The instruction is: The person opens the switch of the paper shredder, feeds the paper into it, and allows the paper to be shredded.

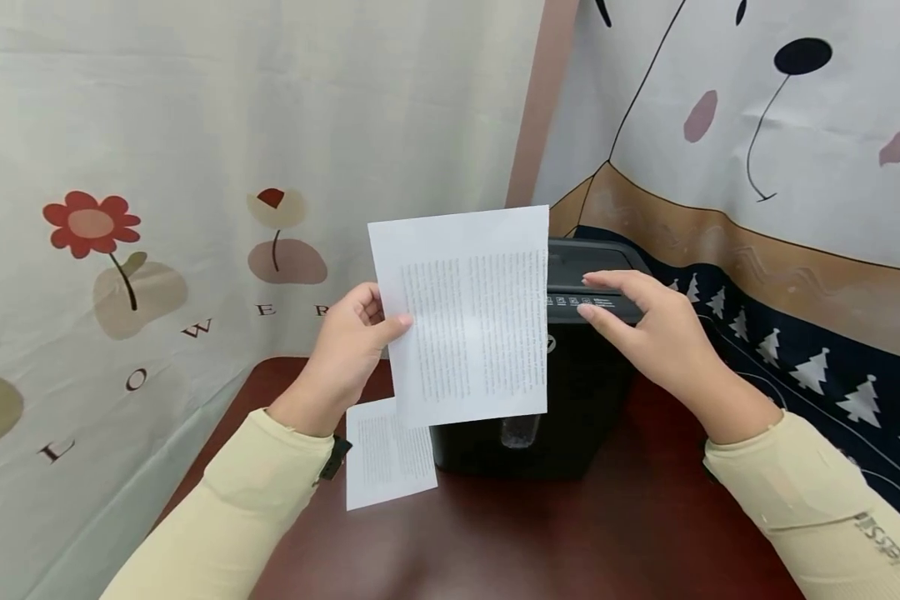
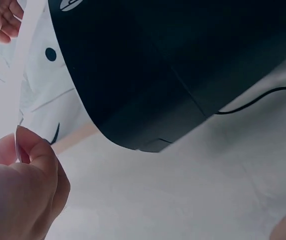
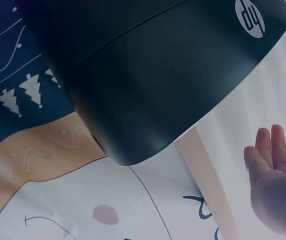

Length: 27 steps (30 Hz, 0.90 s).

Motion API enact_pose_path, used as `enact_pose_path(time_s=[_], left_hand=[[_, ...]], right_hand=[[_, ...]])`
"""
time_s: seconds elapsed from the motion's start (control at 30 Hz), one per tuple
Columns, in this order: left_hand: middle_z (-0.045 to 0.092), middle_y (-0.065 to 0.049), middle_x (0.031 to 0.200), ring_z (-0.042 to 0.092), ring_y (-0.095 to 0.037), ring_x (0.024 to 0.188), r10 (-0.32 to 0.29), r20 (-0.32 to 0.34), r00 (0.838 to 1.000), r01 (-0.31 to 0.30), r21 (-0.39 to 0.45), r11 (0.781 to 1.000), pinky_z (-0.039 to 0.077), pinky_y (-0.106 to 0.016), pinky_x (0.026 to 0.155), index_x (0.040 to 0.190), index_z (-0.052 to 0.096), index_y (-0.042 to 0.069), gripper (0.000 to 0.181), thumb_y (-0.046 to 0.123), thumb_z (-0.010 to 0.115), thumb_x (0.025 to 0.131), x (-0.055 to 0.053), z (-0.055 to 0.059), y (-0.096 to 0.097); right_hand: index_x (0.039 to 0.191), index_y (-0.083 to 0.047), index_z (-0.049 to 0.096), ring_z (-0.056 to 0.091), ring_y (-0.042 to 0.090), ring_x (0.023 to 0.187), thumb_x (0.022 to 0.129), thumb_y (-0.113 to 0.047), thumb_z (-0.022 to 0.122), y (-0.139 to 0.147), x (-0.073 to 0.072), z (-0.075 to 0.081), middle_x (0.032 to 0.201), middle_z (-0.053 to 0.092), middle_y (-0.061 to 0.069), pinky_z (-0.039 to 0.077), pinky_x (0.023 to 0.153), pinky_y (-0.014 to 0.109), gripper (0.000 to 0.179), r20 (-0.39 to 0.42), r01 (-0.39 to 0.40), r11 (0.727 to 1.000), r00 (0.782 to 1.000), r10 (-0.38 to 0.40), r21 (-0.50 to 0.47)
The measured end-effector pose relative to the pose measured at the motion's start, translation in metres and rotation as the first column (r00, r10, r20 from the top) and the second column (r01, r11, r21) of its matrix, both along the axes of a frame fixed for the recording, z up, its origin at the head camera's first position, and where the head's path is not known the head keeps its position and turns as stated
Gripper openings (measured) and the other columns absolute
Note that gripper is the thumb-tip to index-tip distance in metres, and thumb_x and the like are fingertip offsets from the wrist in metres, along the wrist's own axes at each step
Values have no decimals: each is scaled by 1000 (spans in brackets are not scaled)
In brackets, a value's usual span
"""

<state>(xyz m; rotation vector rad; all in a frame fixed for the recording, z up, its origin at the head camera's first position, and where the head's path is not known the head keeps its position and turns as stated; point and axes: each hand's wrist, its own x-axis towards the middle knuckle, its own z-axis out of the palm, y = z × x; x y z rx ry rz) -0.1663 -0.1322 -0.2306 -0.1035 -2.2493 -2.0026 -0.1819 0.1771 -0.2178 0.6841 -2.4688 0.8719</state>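
Note:
A printed sheet of paper (image 1: 472,325) is held up in front of me. My left hand (image 1: 348,350) pinches its left edge between thumb and fingers, and the left wrist view shows the same pinch by the left hand (image 2: 30,182). Behind the sheet stands a black HP paper shredder (image 1: 592,383), partly covered by the paper. My right hand (image 1: 660,333) is in front of the shredder's upper right part, thumb and forefinger spread with nothing between them. In the right wrist view the right hand (image 3: 278,185) has its fingers extended, apart from the shredder (image 3: 158,90).
A second printed sheet (image 1: 390,458) lies on the dark red table (image 1: 510,542), left of the shredder's base. Printed curtains (image 1: 195,125) hang behind and to the right. A black cord (image 2: 263,95) runs from behind the shredder in the left wrist view.

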Motion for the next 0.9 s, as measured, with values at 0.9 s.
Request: enact_pose_path(time_s=[0.9], left_hand=[[62, -9, 108, 57, -17, 93, -44, -116, 992, 40, -34, 999, 45, -26, 82, 112, 54, -1, 22, -6, 58, 91, -13, 41, 41]], right_hand=[[106, -1, 65, 59, 5, 87, 92, -26, 67, -2, -20, 30, 101, 70, 2, 47, 73, 19, 29, 331, 53, 968, 943, 32, -245]])
